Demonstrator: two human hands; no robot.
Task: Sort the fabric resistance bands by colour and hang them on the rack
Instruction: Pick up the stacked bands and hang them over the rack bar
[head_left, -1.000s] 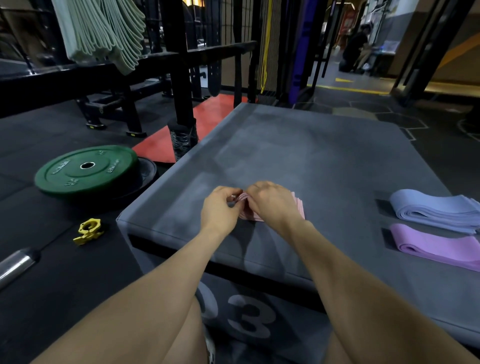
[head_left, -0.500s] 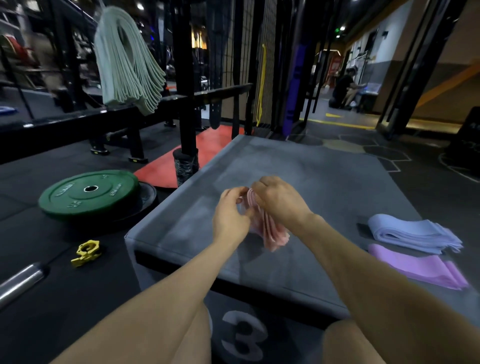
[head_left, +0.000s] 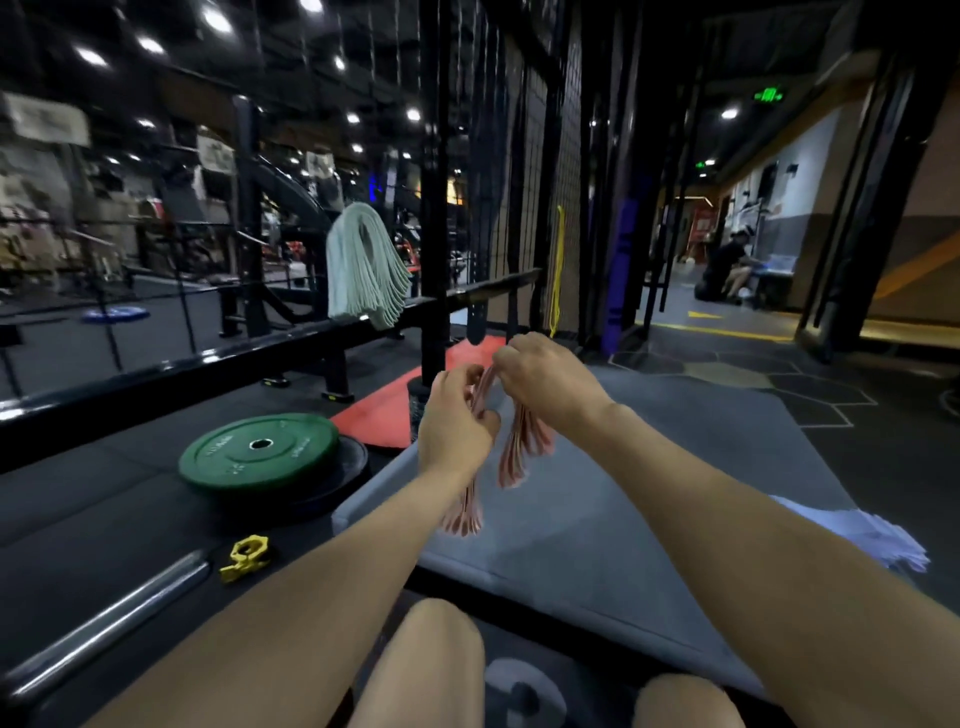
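Between both hands, up off the desk (head_left: 623, 519): pink bands (head_left: 519, 447), pinched by left hand (head_left: 457, 421) and right hand (head_left: 545, 379) fingers. Soft, light, floppy. Best held at top loops, bunched together.

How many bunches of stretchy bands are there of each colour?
Pink bunch, held up by the left hand and right hand: 1
Pale green bunch, hanging on the rack bar: 1
Pale blue bunch, lying on the grey box: 1
Total: 3 bunches
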